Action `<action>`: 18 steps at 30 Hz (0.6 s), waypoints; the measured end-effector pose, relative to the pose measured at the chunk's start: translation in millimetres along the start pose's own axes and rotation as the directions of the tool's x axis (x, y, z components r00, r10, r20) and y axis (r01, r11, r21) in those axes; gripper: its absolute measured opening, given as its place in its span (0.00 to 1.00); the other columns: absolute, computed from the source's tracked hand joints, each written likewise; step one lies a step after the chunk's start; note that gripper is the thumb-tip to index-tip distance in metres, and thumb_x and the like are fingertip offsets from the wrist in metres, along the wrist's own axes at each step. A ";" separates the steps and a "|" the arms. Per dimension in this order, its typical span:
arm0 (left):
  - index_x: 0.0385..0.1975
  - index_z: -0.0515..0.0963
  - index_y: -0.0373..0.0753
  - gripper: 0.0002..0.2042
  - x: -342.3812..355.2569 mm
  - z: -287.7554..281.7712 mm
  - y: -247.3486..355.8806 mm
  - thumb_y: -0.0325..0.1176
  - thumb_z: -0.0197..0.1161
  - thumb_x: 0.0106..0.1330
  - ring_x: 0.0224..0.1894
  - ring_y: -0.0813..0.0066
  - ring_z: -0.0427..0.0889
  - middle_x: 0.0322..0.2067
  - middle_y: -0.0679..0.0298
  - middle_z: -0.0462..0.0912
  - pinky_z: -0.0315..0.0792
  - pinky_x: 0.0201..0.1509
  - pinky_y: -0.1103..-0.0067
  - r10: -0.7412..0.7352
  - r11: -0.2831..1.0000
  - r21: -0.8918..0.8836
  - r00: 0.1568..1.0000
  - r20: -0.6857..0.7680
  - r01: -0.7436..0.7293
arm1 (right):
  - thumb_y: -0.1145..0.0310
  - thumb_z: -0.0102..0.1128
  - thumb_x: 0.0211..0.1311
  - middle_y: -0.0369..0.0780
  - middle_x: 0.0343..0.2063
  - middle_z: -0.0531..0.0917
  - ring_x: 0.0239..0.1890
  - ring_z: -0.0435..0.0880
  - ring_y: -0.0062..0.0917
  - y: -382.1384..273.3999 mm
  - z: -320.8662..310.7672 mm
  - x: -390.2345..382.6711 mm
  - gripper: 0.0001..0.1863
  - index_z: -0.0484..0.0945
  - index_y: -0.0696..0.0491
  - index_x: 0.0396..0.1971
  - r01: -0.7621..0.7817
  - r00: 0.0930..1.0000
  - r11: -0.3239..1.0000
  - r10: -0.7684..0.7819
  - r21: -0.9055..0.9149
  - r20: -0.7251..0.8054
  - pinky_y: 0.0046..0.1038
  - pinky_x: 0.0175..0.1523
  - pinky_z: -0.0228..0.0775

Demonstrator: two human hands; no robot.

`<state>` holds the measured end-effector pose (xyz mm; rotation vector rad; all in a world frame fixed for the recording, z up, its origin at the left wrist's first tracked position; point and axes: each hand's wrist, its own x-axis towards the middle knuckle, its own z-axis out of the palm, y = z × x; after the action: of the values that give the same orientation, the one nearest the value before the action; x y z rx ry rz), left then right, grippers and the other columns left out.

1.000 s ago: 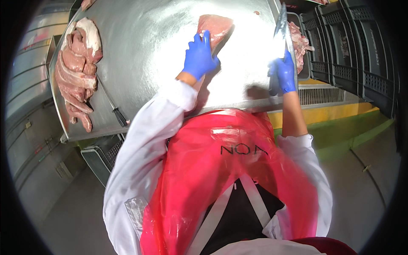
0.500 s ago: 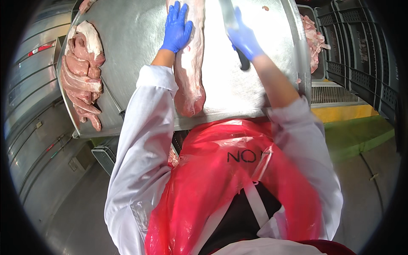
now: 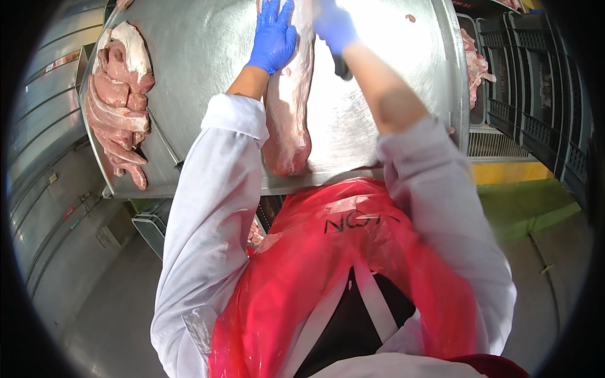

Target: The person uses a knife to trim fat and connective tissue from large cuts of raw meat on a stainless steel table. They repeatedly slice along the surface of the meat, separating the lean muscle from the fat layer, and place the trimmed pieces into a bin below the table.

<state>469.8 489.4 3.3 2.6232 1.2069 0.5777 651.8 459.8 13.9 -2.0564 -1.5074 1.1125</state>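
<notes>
A long strip of pale pink meat [image 3: 288,120] lies lengthwise on the metal worktable [image 3: 201,75], its near end close to the front edge. My left hand [image 3: 274,39], in a blue glove, rests flat on the far part of the strip with the fingers stretched out. To its right, my blue-gloved right hand [image 3: 335,30] is closed round a knife [image 3: 342,68]. The black handle end sticks out below that hand, close beside the strip's right edge. Glare and blur hide the blade, so I cannot tell whether it touches the meat.
Several cut pieces of meat [image 3: 120,104] are piled at the table's left edge, with a thin metal rod [image 3: 164,142] beside them. Past the right edge are meat trimmings [image 3: 476,66] in a container and dark plastic crates [image 3: 535,82]. A small scrap [image 3: 410,18] lies far right.
My right hand has moved left with the knife, from over the bare table to beside the strip. My left hand stays on the meat; the whole view has shifted slightly.
</notes>
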 end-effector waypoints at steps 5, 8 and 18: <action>0.70 0.60 0.28 0.29 6.0 0.3 2.9 0.31 0.49 0.68 0.72 0.28 0.54 0.69 0.29 0.55 0.47 0.77 0.50 0.062 0.998 -0.013 0.996 -0.058 -0.063 | 0.67 0.46 0.66 0.58 0.62 0.74 0.53 0.83 0.52 -13.0 -28.1 -15.5 0.43 0.40 0.44 0.78 -0.104 0.978 0.978 0.068 0.179 0.199 0.45 0.59 0.74; 0.69 0.61 0.28 0.29 -1.4 3.4 -2.2 0.31 0.49 0.68 0.71 0.28 0.55 0.69 0.29 0.56 0.48 0.77 0.49 0.029 1.000 0.001 0.997 -0.070 -0.029 | 0.68 0.46 0.64 0.55 0.47 0.84 0.38 0.87 0.41 18.5 15.6 -67.7 0.42 0.44 0.43 0.79 0.001 0.992 0.967 -0.033 0.256 0.120 0.42 0.47 0.79; 0.68 0.65 0.31 0.27 2.9 12.4 -6.9 0.32 0.49 0.69 0.71 0.29 0.57 0.69 0.30 0.57 0.50 0.76 0.51 0.041 0.998 0.047 0.987 -0.156 -0.034 | 0.70 0.51 0.66 0.48 0.35 0.84 0.28 0.83 0.36 33.0 49.4 -39.9 0.40 0.49 0.44 0.77 0.138 0.987 0.867 -0.162 0.479 0.009 0.39 0.36 0.79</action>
<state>472.1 495.8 -9.5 2.6855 1.2297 0.7860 630.2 403.3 -24.3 -1.5589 -1.2292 1.3224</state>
